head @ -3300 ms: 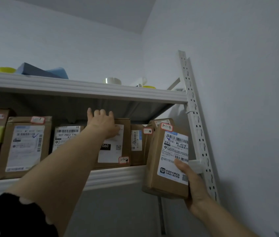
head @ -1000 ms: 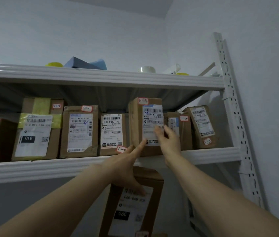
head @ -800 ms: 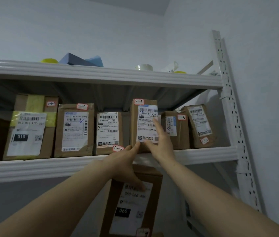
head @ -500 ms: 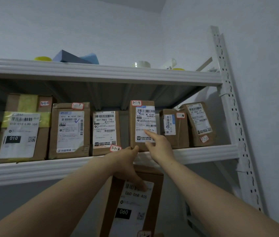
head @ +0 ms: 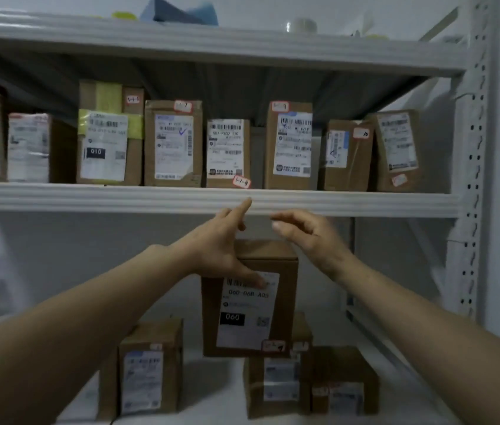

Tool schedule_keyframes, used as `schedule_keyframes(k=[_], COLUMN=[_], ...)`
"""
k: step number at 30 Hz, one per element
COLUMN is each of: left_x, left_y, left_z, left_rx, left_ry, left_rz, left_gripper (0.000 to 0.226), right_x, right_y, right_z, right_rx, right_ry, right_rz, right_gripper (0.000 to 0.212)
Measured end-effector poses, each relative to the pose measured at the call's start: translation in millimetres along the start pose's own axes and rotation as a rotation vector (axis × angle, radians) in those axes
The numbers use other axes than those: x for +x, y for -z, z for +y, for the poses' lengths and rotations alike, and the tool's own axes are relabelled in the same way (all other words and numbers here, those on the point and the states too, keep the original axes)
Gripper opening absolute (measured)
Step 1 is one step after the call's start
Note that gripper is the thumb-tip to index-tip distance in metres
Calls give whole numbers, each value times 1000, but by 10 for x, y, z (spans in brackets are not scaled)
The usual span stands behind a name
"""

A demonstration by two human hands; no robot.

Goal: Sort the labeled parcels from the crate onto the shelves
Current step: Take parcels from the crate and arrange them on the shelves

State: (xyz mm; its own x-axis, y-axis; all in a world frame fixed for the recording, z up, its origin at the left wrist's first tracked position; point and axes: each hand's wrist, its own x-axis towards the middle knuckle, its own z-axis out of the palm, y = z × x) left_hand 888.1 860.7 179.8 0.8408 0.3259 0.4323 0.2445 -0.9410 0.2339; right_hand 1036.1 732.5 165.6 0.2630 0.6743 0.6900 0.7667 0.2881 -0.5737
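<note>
My left hand (head: 222, 250) grips a brown parcel (head: 250, 311) labelled 060 by its top, thumb on the white label and index finger pointing up at the shelf edge (head: 350, 204). It hangs in front of the lower bay. My right hand (head: 307, 233) hovers empty beside it, fingers loosely curled, just below the shelf edge. On the middle shelf stands the tall parcel tagged 9 (head: 290, 145), upright between the parcel tagged 8 (head: 227, 153) and the one tagged 10 (head: 345, 154).
More labelled boxes (head: 110, 139) line the middle shelf to the left, and one (head: 397, 150) leans at the right end. Several boxes (head: 147, 366) stand on the lower shelf. A white perforated upright (head: 474, 167) and the wall close off the right side. Tape rolls and blue items sit on top.
My right hand has let go of the parcel tagged 9 and dropped below the shelf edge. The view has tilted down, showing the lower shelf. My left hand still holds the 060 parcel.
</note>
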Motion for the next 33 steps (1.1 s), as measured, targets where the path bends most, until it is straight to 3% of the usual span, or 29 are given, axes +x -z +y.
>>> schedule_keyframes(k=[3, 5, 13, 21, 27, 33], left_x=[-270, -425, -882, -1267, -1494, -1545], left_y=[-186, -304, -425, -812, -1416, -1759], left_z=[-42, -63, -452, -1037, -1179, -1167], left_rx=[4, 27, 157, 45, -62, -115], left_ry=[35, 61, 286, 602, 688, 671], left_rz=[-5, -14, -107, 43, -118, -164], left_gripper=[133, 132, 101, 54, 47, 45], right_x=[-205, -308, -459, -465, -493, -507], right_y=[-84, -201, -683, -997, -1111, -1148], right_z=[-16, -18, 178, 443, 550, 617], right_rx=[-251, -399, -360, -444, -448, -417], right_ry=[-192, -177, -259, -416, -493, -542], right_rz=[-473, -569, -563, -524, -519, -529], right_gripper=[82, 92, 81, 67, 76, 84])
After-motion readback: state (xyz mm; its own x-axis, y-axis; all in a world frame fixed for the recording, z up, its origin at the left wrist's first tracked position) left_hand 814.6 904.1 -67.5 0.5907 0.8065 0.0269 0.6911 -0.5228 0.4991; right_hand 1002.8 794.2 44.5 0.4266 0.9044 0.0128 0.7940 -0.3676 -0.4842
